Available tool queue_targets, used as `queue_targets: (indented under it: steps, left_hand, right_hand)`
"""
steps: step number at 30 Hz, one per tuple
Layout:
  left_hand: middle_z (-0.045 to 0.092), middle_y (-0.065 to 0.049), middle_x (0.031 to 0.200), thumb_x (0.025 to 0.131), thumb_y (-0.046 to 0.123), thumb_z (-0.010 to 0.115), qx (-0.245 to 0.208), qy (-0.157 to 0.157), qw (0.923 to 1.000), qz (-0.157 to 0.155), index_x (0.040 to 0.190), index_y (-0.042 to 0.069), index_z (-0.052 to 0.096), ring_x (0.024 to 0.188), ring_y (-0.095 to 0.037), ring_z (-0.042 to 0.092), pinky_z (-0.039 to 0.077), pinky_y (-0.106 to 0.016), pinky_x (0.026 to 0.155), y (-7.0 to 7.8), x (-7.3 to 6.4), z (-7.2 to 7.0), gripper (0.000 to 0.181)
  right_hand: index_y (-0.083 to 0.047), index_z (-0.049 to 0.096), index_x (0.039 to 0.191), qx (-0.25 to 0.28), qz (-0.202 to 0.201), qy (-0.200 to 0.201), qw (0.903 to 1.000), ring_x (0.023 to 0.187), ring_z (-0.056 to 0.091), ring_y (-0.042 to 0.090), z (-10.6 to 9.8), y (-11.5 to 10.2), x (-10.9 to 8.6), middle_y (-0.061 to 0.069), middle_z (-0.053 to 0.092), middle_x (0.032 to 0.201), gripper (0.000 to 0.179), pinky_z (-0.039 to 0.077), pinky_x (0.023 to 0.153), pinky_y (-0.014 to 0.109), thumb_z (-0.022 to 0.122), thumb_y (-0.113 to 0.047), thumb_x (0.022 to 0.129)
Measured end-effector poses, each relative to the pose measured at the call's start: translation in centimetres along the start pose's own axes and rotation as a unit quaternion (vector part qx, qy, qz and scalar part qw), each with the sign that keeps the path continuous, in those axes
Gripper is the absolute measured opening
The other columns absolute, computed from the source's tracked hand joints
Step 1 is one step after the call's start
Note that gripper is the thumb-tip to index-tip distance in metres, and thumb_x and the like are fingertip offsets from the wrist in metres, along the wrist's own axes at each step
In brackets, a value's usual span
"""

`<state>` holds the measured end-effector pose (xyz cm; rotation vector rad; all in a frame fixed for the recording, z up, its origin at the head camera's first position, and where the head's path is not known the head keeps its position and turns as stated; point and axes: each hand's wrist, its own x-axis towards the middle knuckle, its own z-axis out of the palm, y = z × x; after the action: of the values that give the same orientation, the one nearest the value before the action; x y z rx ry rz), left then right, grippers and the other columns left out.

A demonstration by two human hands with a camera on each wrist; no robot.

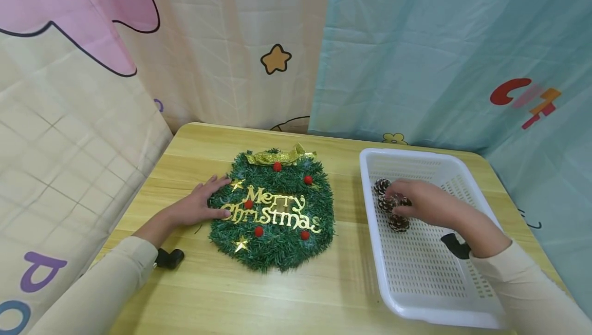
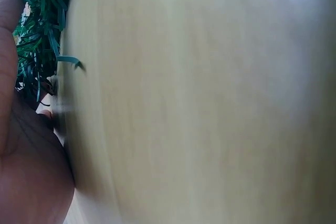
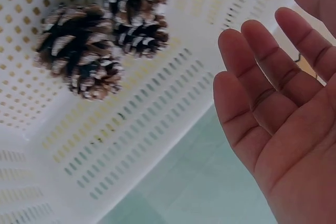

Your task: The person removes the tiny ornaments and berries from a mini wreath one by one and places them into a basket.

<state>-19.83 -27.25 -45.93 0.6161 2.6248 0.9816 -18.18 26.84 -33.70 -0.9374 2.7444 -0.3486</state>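
A green tinsel wreath (image 1: 282,253) lies flat on the table, with gold "Merry Christmas" lettering (image 1: 273,211), red balls, gold stars and a gold ribbon bow (image 1: 277,157) at its top. My left hand (image 1: 203,204) rests on the wreath's left edge with fingers and thumb spread. In the left wrist view, green tinsel (image 2: 42,30) shows beside that hand. Over the left side of a white basket, my right hand (image 1: 418,202) hovers above several pine cones (image 1: 399,223) with pale-tipped scales. The right wrist view shows its fingers loosely extended, apart from the cones (image 3: 76,40), with nothing in the palm.
The white perforated basket (image 1: 373,242) stands on the right part of the wooden table (image 1: 222,299), its raised rim around the cones. Printed curtains (image 1: 231,42) hang close behind the table and along both sides. Black straps (image 1: 455,246) sit at the wrists.
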Motion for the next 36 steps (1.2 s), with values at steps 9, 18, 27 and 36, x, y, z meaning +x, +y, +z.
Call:
queue_targets:
  steps: [9, 18, 27, 36]
  left_hand:
    - [0.011, -0.016, 0.165, 0.087, 0.047, 0.075, 0.005, 0.003, 1.0000, 0.001, 0.158, 0.012, 0.025, 0.150, -0.041, -0.002, -0.004, -0.064, 0.114, 0.0, 0.0, 0.0, 0.093]
    - [0.010, -0.015, 0.165, 0.087, 0.047, 0.074, 0.002, 0.001, 1.0000, -0.005, 0.158, 0.013, 0.025, 0.150, -0.040, -0.003, -0.004, -0.065, 0.114, -0.1, 0.0, 0.1, 0.094]
    - [0.009, -0.015, 0.165, 0.087, 0.048, 0.074, 0.003, -0.002, 1.0000, -0.005, 0.158, 0.014, 0.024, 0.150, -0.040, -0.003, -0.005, -0.064, 0.114, -0.1, 0.0, 0.0, 0.093]
    - [0.010, -0.015, 0.165, 0.087, 0.048, 0.074, 0.003, 0.000, 1.0000, -0.003, 0.158, 0.013, 0.025, 0.150, -0.040, -0.003, -0.004, -0.064, 0.114, -0.1, 0.1, 0.0, 0.093]
  right_hand:
    - [-0.012, 0.068, 0.113, -0.028, -0.062, 0.044, 0.9967, 0.094, 0.064, 0.015, -1.9, -2.3, 0.8, -0.003, 0.064, 0.108, 0.026, 0.053, 0.077, 0.039, 0.076, -0.010, 0.088]
    - [-0.010, 0.067, 0.113, -0.043, -0.080, 0.019, 0.9957, 0.092, 0.061, 0.016, -2.6, -4.7, 2.7, 0.000, 0.063, 0.107, 0.025, 0.052, 0.078, 0.039, 0.074, -0.010, 0.090]
    - [-0.012, 0.066, 0.114, -0.074, -0.113, -0.002, 0.9908, 0.096, 0.063, 0.018, -2.5, -7.4, 4.4, -0.001, 0.063, 0.110, 0.027, 0.054, 0.080, 0.037, 0.075, -0.009, 0.089]
    - [-0.012, 0.066, 0.112, -0.091, -0.159, -0.014, 0.9830, 0.090, 0.061, 0.015, -2.3, -9.4, 6.5, -0.001, 0.061, 0.108, 0.025, 0.054, 0.078, 0.034, 0.076, -0.012, 0.089]
